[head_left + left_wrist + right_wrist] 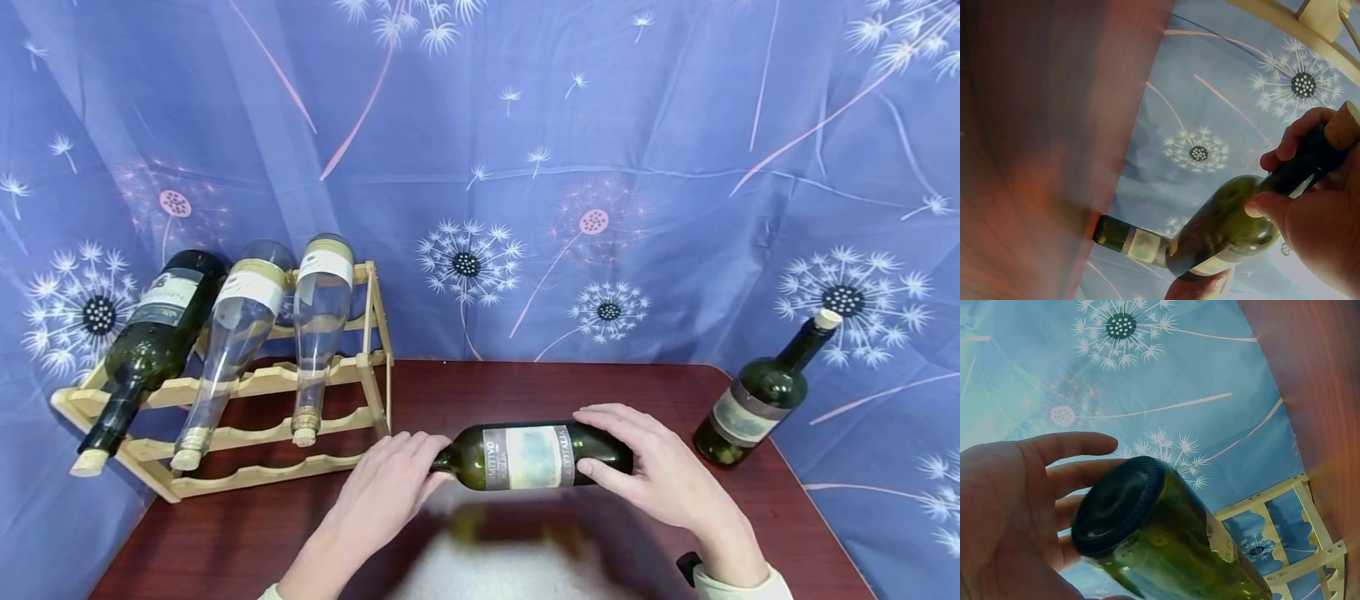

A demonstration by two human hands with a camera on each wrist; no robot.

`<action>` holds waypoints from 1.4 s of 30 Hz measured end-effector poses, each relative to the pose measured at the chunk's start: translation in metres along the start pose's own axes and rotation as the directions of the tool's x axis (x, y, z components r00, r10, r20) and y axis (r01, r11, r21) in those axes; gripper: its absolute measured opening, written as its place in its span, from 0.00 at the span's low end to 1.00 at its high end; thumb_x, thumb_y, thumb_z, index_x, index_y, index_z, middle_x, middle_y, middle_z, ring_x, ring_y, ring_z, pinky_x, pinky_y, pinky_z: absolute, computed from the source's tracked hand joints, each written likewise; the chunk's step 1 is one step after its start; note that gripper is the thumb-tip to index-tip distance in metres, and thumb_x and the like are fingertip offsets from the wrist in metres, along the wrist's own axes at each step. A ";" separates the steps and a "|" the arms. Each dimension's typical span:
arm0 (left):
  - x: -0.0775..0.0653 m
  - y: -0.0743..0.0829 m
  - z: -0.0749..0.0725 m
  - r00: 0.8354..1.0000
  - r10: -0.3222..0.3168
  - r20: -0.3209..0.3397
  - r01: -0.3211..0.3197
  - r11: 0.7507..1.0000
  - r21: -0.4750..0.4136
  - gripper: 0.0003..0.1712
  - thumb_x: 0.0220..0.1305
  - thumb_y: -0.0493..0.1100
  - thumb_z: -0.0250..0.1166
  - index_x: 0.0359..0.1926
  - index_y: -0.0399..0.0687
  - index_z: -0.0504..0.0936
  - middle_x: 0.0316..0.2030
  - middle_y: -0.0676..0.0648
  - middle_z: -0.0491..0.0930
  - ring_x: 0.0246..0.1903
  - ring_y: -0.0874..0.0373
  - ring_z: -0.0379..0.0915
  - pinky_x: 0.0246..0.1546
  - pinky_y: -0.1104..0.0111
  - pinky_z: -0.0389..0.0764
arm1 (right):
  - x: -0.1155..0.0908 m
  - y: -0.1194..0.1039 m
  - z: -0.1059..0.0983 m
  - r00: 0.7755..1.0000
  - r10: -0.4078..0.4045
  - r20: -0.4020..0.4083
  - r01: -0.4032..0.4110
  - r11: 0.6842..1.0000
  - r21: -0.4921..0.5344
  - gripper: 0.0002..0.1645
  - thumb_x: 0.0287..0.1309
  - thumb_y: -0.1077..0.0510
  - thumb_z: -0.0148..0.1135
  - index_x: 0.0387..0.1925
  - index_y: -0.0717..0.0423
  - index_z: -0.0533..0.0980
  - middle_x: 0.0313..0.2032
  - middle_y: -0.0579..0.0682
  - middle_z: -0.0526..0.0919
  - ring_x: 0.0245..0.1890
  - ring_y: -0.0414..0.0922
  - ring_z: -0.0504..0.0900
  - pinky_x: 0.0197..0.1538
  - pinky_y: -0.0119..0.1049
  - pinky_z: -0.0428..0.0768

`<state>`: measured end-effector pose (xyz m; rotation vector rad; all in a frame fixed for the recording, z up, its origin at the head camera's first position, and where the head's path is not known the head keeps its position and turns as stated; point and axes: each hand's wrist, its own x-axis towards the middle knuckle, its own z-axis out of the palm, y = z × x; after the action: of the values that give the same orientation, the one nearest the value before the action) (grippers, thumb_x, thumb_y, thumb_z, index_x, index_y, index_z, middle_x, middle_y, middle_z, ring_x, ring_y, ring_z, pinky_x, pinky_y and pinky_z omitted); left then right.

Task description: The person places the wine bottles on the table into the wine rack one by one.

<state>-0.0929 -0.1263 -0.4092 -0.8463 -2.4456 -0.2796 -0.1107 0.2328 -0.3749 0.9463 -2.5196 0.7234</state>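
Observation:
A green glass wine bottle (540, 457) with a grey and pale-blue label lies sideways in the air above the table, its neck to the left. My left hand (393, 479) grips it round the neck; the left wrist view shows the cork (1342, 125) sticking out past those fingers. At the base, my right hand (663, 467) holds the bottle between thumb and fingers. In the right wrist view the dark round base (1119, 506) sits beside the palm, and the index finger stands partly off the glass.
A wooden wine rack (373, 392) stands on the left, carrying a dark bottle (161, 321) and two clear bottles (247, 304), necks tilted forward and down. Another corked green bottle (750, 408) stands at the right edge of the red-brown table (480, 392). Behind hangs a blue dandelion-print cloth (525, 108).

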 end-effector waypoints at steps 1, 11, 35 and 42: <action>-0.002 -0.001 -0.001 1.000 -0.004 -0.003 0.004 1.000 0.005 0.20 0.65 0.58 0.59 0.50 0.52 0.76 0.37 0.58 0.78 0.32 0.60 0.73 0.31 0.66 0.73 | 0.000 0.000 0.000 1.000 0.007 0.002 -0.007 1.000 -0.008 0.36 0.52 0.42 0.69 0.63 0.31 0.69 0.59 0.34 0.71 0.59 0.35 0.70 0.58 0.26 0.63; -0.026 -0.006 -0.012 0.995 -0.094 -0.023 0.095 0.995 0.017 0.20 0.63 0.57 0.61 0.50 0.51 0.77 0.35 0.57 0.78 0.32 0.60 0.74 0.33 0.64 0.76 | 0.001 0.000 -0.002 0.999 0.033 -0.018 -0.034 0.999 -0.041 0.43 0.49 0.39 0.71 0.66 0.38 0.67 0.65 0.40 0.67 0.64 0.43 0.65 0.61 0.41 0.62; -0.093 -0.012 -0.050 0.902 -0.432 -0.017 0.432 0.901 0.044 0.23 0.50 0.52 0.74 0.48 0.56 0.79 0.37 0.58 0.80 0.33 0.59 0.78 0.31 0.59 0.77 | 0.000 0.005 -0.003 0.996 0.090 -0.008 -0.090 0.996 -0.009 0.46 0.48 0.41 0.72 0.69 0.36 0.63 0.65 0.42 0.67 0.65 0.45 0.63 0.61 0.46 0.60; -0.107 -0.014 -0.058 0.865 -0.501 -0.043 0.502 0.863 0.053 0.25 0.48 0.51 0.75 0.48 0.54 0.79 0.35 0.54 0.81 0.33 0.56 0.79 0.30 0.55 0.77 | 0.001 0.006 -0.004 0.997 0.080 -0.017 -0.081 0.997 -0.006 0.46 0.48 0.42 0.72 0.68 0.38 0.64 0.64 0.43 0.68 0.65 0.45 0.64 0.61 0.43 0.59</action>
<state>-0.0069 -0.2127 -0.4189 -0.1563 -2.5973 -0.3953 -0.1153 0.2382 -0.3732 0.8371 -2.5563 0.7431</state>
